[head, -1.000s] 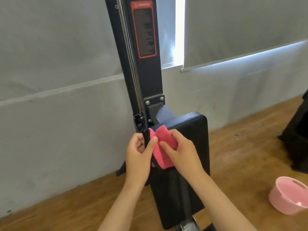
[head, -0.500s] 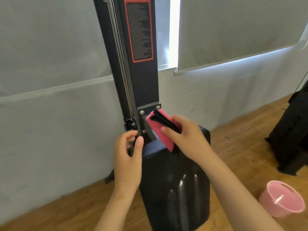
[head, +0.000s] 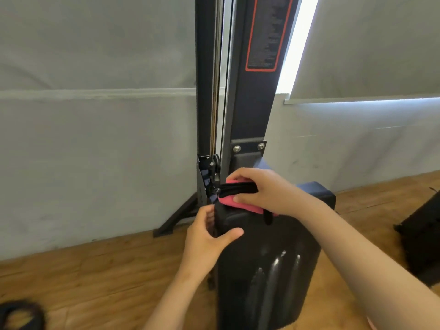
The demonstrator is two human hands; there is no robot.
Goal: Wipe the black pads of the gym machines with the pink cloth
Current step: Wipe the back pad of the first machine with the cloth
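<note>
1 pink cloth [head: 238, 203], likely soft and light, best held folded: right hand [head: 269, 191] pinches it with a black strap [head: 238, 187] at the 12 o'clock edge of 1 black pad [head: 269, 270], seemingly firm and slick. Left hand [head: 207, 241] grips the pad's 10 o'clock corner.

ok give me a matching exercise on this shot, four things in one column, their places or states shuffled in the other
1 pink cloth
2 left hand
3 right hand
4 red-bordered label

a high on the upright post
b grips the black pad by its left edge
c at the black pad's top edge
d holds the pink cloth and a black strap

Pairs: 1-c, 2-b, 3-d, 4-a
</note>
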